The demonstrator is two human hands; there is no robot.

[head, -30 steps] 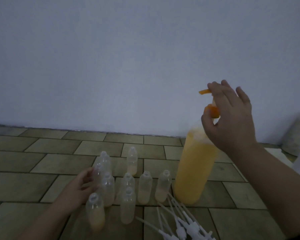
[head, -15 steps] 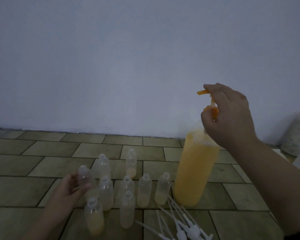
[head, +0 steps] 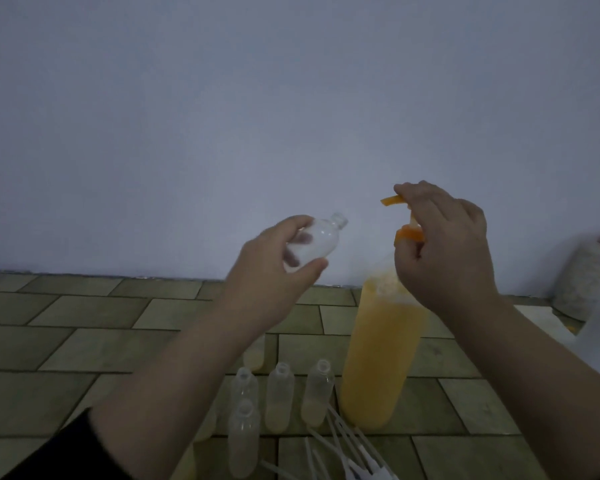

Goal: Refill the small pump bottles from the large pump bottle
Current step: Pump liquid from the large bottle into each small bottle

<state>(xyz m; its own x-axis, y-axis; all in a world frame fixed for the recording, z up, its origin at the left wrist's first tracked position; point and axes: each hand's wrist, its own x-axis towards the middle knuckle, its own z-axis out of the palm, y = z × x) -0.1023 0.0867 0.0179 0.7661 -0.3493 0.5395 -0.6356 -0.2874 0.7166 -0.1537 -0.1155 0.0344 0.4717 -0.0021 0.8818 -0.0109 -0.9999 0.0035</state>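
Note:
A tall large bottle point(head: 381, 355) full of orange liquid stands on the tiled floor, with an orange pump head point(head: 392, 199) on top. My right hand point(head: 444, 251) grips the pump, fingers over the spout and around its collar. My left hand point(head: 274, 282) holds a small clear bottle point(head: 317, 242) in the air, tilted, its open neck pointing toward the pump spout but apart from it. Several small uncapped bottles point(head: 280, 396) stand on the floor left of the large bottle, some with a little pale liquid inside.
White pump tops with long tubes point(head: 347, 452) lie on the floor in front of the large bottle. A pale wall rises behind. At the far right sits a light roll-shaped object point(head: 582, 282) with something pink on it.
My left hand picked one small bottle out of the group and lifted it up beside the pump spout. My right hand stayed on the pump head.

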